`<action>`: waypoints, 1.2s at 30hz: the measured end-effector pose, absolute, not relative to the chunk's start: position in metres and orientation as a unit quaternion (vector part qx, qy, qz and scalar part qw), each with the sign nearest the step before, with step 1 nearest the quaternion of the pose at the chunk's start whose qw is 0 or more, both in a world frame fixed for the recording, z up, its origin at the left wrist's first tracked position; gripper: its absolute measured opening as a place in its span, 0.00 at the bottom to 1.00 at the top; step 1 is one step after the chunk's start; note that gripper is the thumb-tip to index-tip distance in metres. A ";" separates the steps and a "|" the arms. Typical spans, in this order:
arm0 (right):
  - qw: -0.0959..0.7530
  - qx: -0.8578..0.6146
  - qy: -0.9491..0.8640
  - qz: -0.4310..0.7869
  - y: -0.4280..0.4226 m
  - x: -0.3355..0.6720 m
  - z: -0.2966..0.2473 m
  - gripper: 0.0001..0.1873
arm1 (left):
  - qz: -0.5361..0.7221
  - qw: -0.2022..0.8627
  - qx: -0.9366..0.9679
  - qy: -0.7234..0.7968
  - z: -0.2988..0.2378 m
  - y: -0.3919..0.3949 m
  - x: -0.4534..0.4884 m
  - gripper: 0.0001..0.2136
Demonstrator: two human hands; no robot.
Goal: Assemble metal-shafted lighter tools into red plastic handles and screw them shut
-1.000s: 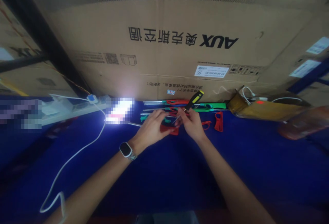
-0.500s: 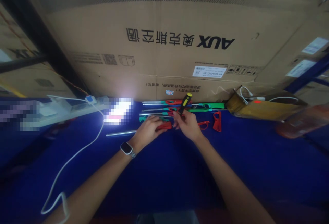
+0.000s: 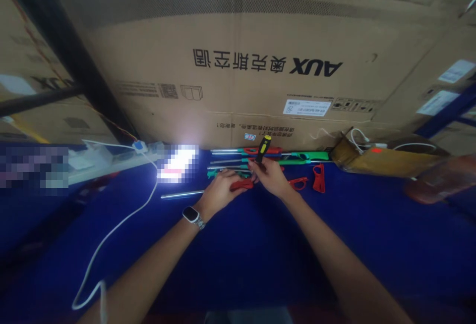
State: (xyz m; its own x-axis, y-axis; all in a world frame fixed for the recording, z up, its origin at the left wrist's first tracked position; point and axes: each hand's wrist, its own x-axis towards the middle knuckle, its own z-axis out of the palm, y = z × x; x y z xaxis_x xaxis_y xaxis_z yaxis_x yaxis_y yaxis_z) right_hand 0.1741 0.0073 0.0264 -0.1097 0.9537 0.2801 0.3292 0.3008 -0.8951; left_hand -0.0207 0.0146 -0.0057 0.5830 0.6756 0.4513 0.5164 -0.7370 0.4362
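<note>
My left hand (image 3: 219, 191) is closed on a small red plastic piece (image 3: 242, 185) that it presses against the blue table cover (image 3: 238, 244); a watch sits on that wrist. My right hand (image 3: 270, 177) grips a screwdriver with a black and yellow handle (image 3: 263, 147), held nearly upright with its tip down at the red piece. Just behind both hands lie several long lighters with red and green handles (image 3: 260, 156).
A large AUX cardboard box (image 3: 260, 66) walls off the back. Two loose red plastic parts (image 3: 308, 181) lie right of my hands, a metal rod (image 3: 182, 194) to the left. A white cable (image 3: 111, 230) runs from a power strip (image 3: 111, 158). A brown bag (image 3: 379, 158) sits right.
The screwdriver has swung from a rightward slant to nearly upright. Both hands stay on the red piece and have shifted slightly back.
</note>
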 end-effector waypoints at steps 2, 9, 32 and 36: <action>0.455 -0.483 -0.670 0.332 0.007 0.174 0.026 0.24 | 0.309 0.131 0.881 0.334 -0.006 0.015 -0.021 0.05; 0.441 -0.487 -0.694 0.293 0.009 0.180 0.024 0.22 | 0.304 0.131 0.881 0.338 -0.004 0.014 -0.021 0.05; 0.454 -0.479 -0.688 0.302 0.005 0.175 0.029 0.22 | 0.314 0.098 0.876 0.353 0.007 0.007 -0.018 0.06; 0.517 -0.457 -0.624 0.367 0.001 0.171 0.029 0.26 | 0.347 0.061 0.864 0.361 0.014 0.003 -0.015 0.06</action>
State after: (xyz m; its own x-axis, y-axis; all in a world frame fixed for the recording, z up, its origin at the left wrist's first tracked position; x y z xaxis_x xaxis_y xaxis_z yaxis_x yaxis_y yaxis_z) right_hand 0.1711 0.0013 0.0290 -0.0470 0.9496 0.3100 0.1906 0.3131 -0.9304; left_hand -0.0149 0.0025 0.0136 0.4987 0.6654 0.5554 0.5810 -0.7321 0.3555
